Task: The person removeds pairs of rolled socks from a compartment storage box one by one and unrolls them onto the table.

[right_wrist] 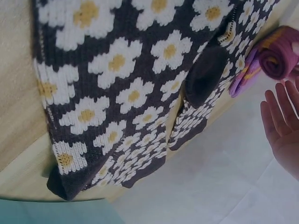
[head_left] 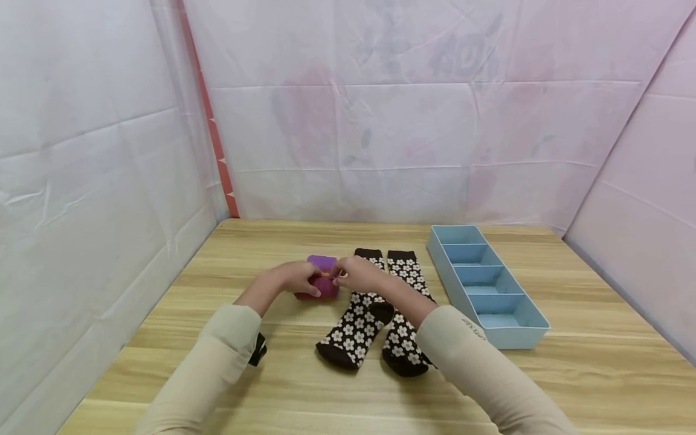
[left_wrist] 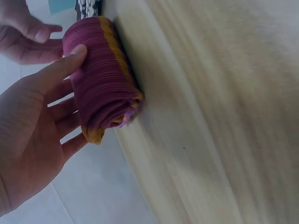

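A maroon sock roll with a mustard stripe (left_wrist: 96, 70) lies on the wooden table, its purple end (head_left: 322, 262) stretching flat away behind it. My left hand (head_left: 299, 278) holds the roll from the left, thumb on top and fingers behind it in the left wrist view. At the roll's other side is my right hand (head_left: 359, 273); in the right wrist view its fingers (right_wrist: 280, 109) are extended beside the spiral end. Two black socks with white flowers (head_left: 356, 326) (head_left: 403, 338) lie flat to the right, partly under my right forearm.
A light blue box with several compartments (head_left: 492, 287) stands on the right of the table (head_left: 587, 374). A small black item (head_left: 258, 350) lies beside my left sleeve, partly hidden. White sheeting (head_left: 402, 121) hangs behind and at both sides.
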`<state>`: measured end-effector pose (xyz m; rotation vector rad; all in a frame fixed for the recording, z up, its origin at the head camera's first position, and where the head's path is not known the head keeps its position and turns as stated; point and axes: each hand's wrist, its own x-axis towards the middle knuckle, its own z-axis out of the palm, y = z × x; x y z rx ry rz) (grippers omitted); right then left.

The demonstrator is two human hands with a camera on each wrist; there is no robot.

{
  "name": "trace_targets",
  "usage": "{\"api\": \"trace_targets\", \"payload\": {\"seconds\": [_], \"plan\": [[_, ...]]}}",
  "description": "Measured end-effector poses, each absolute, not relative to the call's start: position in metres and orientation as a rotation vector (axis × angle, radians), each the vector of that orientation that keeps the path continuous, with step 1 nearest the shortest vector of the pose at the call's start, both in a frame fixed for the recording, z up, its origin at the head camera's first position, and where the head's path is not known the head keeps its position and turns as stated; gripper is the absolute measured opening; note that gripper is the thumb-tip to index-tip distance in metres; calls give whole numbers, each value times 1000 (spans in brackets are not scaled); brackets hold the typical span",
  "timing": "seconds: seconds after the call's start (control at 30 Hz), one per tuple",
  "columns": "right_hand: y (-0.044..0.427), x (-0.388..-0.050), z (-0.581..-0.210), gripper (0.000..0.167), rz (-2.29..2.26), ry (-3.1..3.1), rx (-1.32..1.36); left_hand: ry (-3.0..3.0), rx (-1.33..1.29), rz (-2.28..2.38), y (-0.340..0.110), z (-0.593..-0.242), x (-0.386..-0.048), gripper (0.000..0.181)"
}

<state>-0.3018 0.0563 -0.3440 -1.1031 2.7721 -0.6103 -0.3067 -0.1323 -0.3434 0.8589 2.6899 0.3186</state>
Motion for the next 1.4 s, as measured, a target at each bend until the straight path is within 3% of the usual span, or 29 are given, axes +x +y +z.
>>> {"api": "trace_targets", "payload": {"seconds": [0.27,0.77,1.13,1.4], "plan": [[58,-302,-345,14,-562,2770,-1099,2710,921,295,-134,-349,-288,49],[49,-303,-361,15,-537,2739,-1139,2740,971,306,-138,-350,-253,44],[44,-294,-370,23,-394,2726,-1305,2745,1099,266,-139,-353,-239,41],[40,-293,-372,30,-327,2722,-1337,2738,1039,309,-143,-354,-238,43]]}}
